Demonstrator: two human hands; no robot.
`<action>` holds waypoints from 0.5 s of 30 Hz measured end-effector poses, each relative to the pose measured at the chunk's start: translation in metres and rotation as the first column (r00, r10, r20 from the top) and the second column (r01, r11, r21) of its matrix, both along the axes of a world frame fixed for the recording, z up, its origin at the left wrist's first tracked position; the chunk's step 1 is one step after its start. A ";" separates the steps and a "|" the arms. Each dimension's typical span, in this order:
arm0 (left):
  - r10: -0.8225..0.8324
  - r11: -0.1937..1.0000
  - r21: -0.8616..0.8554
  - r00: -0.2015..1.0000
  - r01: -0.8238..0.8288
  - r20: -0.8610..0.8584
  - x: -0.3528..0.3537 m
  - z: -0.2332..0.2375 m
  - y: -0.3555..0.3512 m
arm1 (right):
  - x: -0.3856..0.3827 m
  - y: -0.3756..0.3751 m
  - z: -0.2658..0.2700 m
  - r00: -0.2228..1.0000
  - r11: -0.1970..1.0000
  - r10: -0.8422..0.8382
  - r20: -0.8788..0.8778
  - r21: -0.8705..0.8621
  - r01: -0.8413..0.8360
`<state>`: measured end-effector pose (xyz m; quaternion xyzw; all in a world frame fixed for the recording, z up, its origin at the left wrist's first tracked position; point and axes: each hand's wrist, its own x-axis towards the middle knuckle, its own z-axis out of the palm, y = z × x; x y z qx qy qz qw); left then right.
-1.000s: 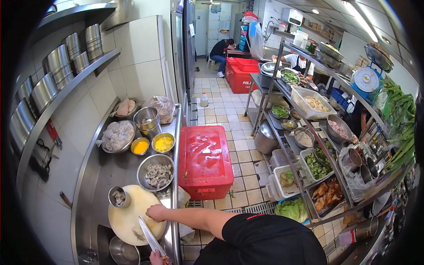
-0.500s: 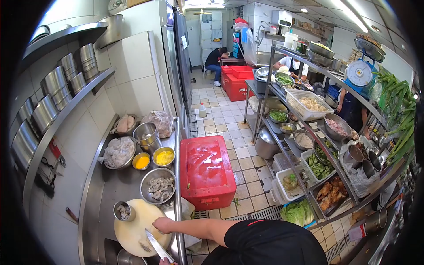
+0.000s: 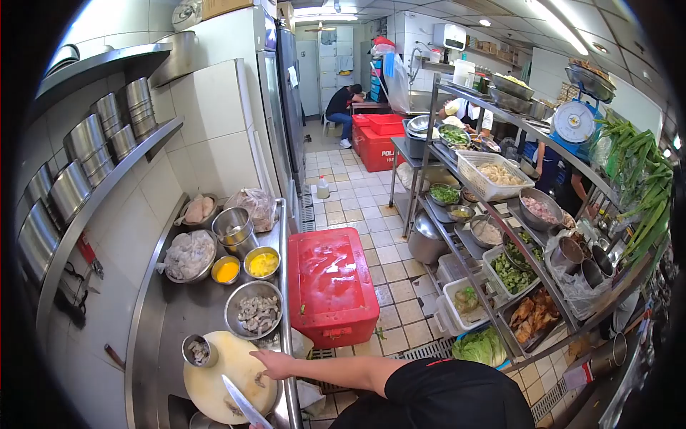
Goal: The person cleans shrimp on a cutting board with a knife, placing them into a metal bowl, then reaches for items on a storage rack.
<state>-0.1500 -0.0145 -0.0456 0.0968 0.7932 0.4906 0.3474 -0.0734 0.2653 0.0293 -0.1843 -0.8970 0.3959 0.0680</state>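
Note:
My right hand (image 3: 275,364) is over the right part of the round cutting board (image 3: 214,397), with its fingers apart and nothing visibly held. Small grey pieces lie on the board just below its fingers. At the bottom edge my left hand (image 3: 255,426), mostly cut off by the frame, grips the knife (image 3: 244,402), whose blade lies across the board and points up and left. A metal cup (image 3: 199,351) with shrimp pieces stands on the board's upper left. Behind the board is a steel bowl (image 3: 232,314) of peeled shrimp.
Bowls of yellow liquid (image 3: 226,270), bagged food (image 3: 189,252) and raw meat stand farther back on the steel counter (image 3: 164,322). A red cooler (image 3: 332,286) is beside it. Food racks (image 3: 457,247) line the right. A person (image 3: 343,111) sits at the back; others are behind the racks.
My right hand has lifted slightly away from the knife and its fingers have spread. The knife blade has moved left and down, and the view has shifted slightly.

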 end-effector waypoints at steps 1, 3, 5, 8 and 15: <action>-0.023 0.999 -0.027 0.998 0.022 -0.066 -0.010 -0.015 -0.003 | 0.004 0.004 -0.007 1.000 1.000 -0.007 0.004 0.000 0.007; -0.052 0.998 -0.034 0.995 0.050 -0.086 -0.023 -0.024 -0.005 | 0.010 0.015 -0.027 0.994 0.997 -0.071 -0.082 0.016 0.072; -0.053 0.998 -0.033 0.995 0.050 -0.080 -0.021 -0.031 -0.006 | 0.020 0.019 -0.039 0.990 0.995 -0.103 -0.094 0.004 0.104; -0.055 0.998 -0.028 0.996 0.053 -0.076 -0.023 -0.031 0.001 | 0.029 0.024 -0.035 0.996 0.995 -0.092 0.005 -0.035 0.092; -0.053 0.999 -0.012 0.997 0.052 -0.064 -0.023 -0.029 0.015 | 0.032 0.026 -0.075 0.995 0.994 -0.091 0.027 -0.056 0.093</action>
